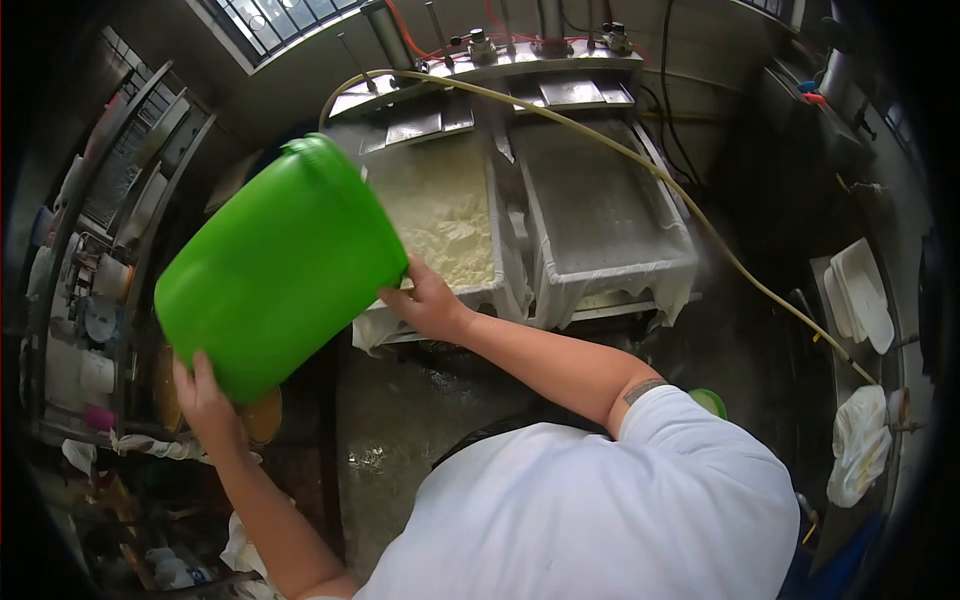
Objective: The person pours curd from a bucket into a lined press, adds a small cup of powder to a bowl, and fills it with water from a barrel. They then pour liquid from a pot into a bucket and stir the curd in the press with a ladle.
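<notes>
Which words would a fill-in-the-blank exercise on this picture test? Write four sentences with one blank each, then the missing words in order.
1. The left hand and right hand hold a bucket coloured ____.
2. Of the two hands, the one nearer the trays is the ____ one.
3. The pale crumbs lie in the tray on the ____ side of the picture.
4. The person's shirt is ____ in colour.

Missing words: green; right; left; white.
</notes>
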`<state>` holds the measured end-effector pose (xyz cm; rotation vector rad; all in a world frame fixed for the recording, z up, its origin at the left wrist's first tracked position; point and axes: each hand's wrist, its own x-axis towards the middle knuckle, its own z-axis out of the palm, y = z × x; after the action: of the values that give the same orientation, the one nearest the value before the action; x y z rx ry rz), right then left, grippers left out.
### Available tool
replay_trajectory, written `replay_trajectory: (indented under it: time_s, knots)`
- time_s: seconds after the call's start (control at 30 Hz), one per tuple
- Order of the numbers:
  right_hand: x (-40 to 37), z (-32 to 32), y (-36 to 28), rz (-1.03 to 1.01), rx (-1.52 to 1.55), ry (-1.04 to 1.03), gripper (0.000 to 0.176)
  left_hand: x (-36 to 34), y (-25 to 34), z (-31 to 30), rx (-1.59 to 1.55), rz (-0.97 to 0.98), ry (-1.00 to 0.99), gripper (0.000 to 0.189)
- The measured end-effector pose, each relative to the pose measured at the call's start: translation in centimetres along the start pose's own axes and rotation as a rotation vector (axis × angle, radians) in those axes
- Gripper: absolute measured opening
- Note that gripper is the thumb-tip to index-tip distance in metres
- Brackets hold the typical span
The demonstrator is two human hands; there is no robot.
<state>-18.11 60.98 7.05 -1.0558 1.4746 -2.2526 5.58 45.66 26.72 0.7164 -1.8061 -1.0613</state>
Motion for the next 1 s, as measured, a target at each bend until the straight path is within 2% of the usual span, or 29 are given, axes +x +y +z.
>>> replay_trajectory:
  time_s: [0.03, 0.07, 0.1, 0.17, 0.2, 0.23, 0.27, 0.3, 0.37, 0.4, 0.47, 0.53, 0.6, 0.63, 0.7, 0.73, 0.8, 0.83, 0.93, 0.97, 1.0]
  knots:
    - [-0.4, 0.6, -1.0, -0.089, -0.054, -0.050, 0.039, -1.7, -1.4, -1.9, -0.066, -0.073, 0.096, 0.043]
    - [-1.2, 1.1, -2.6, -0.085, -0.065, -0.040, 0.039, -3.5, -6.3, -5.5, 0.285, 0.103, 0.124, 0.044]
    - [-2.4, 1.7, -4.4, -0.164, -0.219, -0.108, 0.040, -5.0, -11.2, -8.7, 0.635, 0.281, 0.148, 0.044]
    - [-5.4, 3.0, -5.9, -0.322, -0.420, -0.216, 0.043, -10.9, -12.4, -7.3, 0.204, -0.296, 0.226, 0.035]
    - [-7.2, 3.7, -6.1, -0.404, -0.468, -0.257, 0.044, -13.7, -19.0, -9.0, -0.564, -0.454, 0.316, 0.033]
    - [-9.5, 4.2, -5.9, -0.364, -0.558, -0.318, 0.043, -16.6, -21.5, -9.2, -0.607, -0.562, 0.102, 0.038]
    - [-11.8, 4.3, -5.1, -0.385, -0.645, -0.404, 0.043, -19.5, -24.4, -8.5, -0.739, -0.692, 0.130, 0.043]
    - [-13.9, 4.2, -4.6, -0.397, -0.716, -0.455, 0.042, -22.8, -24.5, -6.6, -0.701, -0.721, 0.052, 0.064]
    - [-17.9, 3.1, -3.6, -0.381, -0.794, -0.520, 0.042, -27.5, -27.4, -7.4, -0.573, -1.302, -0.169, 0.093]
    - [-19.9, 2.3, -3.1, -0.354, -0.905, -0.572, 0.039, -28.9, -29.2, -7.4, -0.577, -1.326, -0.172, 0.093]
    - [-23.3, 0.2, -3.0, -0.316, -1.027, -0.633, 0.036, -30.7, -31.6, -6.4, -0.403, -1.406, -0.300, 0.114]
    - [-26.3, -2.3, -3.7, -0.175, -1.178, -0.650, 0.029, -29.4, -29.8, -4.1, -0.446, -1.419, -0.370, 0.114]
    - [-29.5, -4.6, -4.8, -0.130, -1.249, -0.621, 0.026, -27.8, -26.0, -1.3, -0.503, -1.432, -0.626, 0.111]
    - [-30.8, -5.7, -5.5, -0.097, -1.307, -0.600, 0.022, -27.6, -24.7, 0.6, -0.499, -1.434, -0.646, 0.111]
    - [-33.4, -7.4, -6.6, -0.066, -1.375, -0.591, 0.019, -28.1, -22.2, 3.8, -0.378, -1.320, -0.897, 0.085]
    - [-34.5, -8.1, -7.5, -0.045, -1.436, -0.596, 0.016, -28.9, -22.5, 5.2, -0.362, -1.324, -0.924, 0.085]
    - [-37.3, -9.7, -9.1, 0.033, -1.467, -0.554, 0.014, -31.8, -23.8, 8.3, -0.241, -1.123, -0.998, 0.051]
    - [-38.9, -10.5, -9.8, 0.060, -1.489, -0.524, 0.014, -32.7, -22.5, 9.7, -0.281, -1.173, -0.936, 0.033]
    - [-42.6, -13.0, -13.9, 0.240, -1.513, -0.472, 0.025, -35.7, -21.2, 13.8, -0.239, -1.109, -1.064, 0.033]
    - [-43.8, -13.9, -15.5, 0.269, -1.364, -0.305, 0.035, -36.7, -20.4, 15.3, -0.225, -1.098, -1.109, 0.033]
    - [-45.2, -15.0, -16.7, 0.289, -1.213, -0.137, 0.045, -37.8, -19.3, 16.8, -0.123, -0.976, -1.118, 0.031]
